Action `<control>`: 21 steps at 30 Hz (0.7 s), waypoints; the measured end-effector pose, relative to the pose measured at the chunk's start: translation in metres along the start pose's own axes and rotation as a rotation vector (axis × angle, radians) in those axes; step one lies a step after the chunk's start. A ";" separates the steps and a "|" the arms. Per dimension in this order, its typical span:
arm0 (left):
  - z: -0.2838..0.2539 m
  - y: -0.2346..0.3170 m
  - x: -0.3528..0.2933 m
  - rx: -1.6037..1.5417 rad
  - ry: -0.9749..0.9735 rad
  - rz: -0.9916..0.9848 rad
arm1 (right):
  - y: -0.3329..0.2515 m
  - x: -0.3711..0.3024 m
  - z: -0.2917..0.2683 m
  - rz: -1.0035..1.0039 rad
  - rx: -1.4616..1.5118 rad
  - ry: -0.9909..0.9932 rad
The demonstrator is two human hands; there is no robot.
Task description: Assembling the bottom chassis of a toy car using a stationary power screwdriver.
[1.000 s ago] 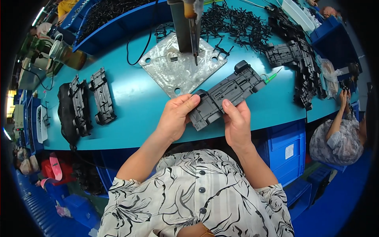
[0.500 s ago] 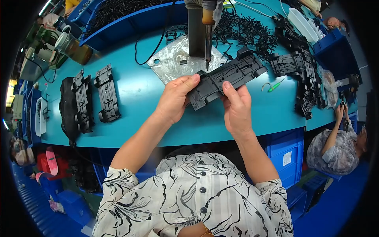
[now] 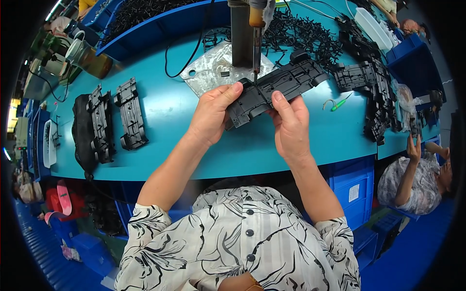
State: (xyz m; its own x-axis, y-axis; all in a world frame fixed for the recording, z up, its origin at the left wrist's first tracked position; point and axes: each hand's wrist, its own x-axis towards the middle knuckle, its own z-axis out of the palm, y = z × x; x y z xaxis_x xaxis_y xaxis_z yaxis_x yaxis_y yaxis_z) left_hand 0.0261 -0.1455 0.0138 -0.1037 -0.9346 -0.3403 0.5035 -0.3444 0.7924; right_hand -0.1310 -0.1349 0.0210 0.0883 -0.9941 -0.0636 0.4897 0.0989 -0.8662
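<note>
Between my two hands I hold a black plastic toy car chassis (image 3: 284, 80), tilted with its right end farther from me. My left hand (image 3: 213, 109) grips its near left end, thumb on top. My right hand (image 3: 292, 121) is closed on the near edge around the middle, thumb on the upper face. A vertical soldering-iron-like tool (image 3: 256, 51) on a metal post (image 3: 241, 41) comes down at the chassis; its thin tip appears to meet the upper face close to my left thumb. Under the post lies a silvery base plate (image 3: 206, 72).
Two similar chassis (image 3: 130, 114) rest on the left of the teal table (image 3: 194, 162), near a black cloth-like bundle (image 3: 83, 131). More chassis (image 3: 374, 97) pile up on the right beside a green-handled tool (image 3: 341, 103). Small black parts (image 3: 306, 41) are heaped behind. A co-worker (image 3: 412, 179) sits at right.
Both hands have carried the chassis slightly away from me, bringing it under the tool, whose tip now reaches it. At right, the co-worker's hands have moved.
</note>
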 end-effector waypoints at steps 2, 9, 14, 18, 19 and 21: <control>0.000 0.000 0.000 -0.012 0.008 -0.004 | -0.001 0.000 0.000 0.000 -0.006 0.009; -0.004 -0.002 0.003 0.003 -0.010 0.015 | -0.001 0.001 0.003 -0.016 -0.008 0.008; -0.003 -0.001 0.002 -0.003 -0.009 0.017 | -0.002 0.001 0.005 -0.032 -0.026 0.008; -0.005 -0.002 0.003 0.005 -0.026 0.027 | -0.003 0.001 0.005 -0.038 -0.066 0.014; -0.005 -0.002 0.003 0.003 -0.024 0.023 | -0.002 0.001 0.006 -0.039 -0.065 0.016; -0.005 -0.002 0.003 0.009 -0.021 0.022 | -0.002 0.002 0.006 -0.046 -0.065 0.011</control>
State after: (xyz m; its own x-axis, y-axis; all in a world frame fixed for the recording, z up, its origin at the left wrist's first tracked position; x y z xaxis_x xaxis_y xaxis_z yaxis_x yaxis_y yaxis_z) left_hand 0.0292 -0.1468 0.0085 -0.1108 -0.9437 -0.3117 0.4978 -0.3241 0.8045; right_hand -0.1265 -0.1367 0.0260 0.0578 -0.9979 -0.0284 0.4360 0.0508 -0.8985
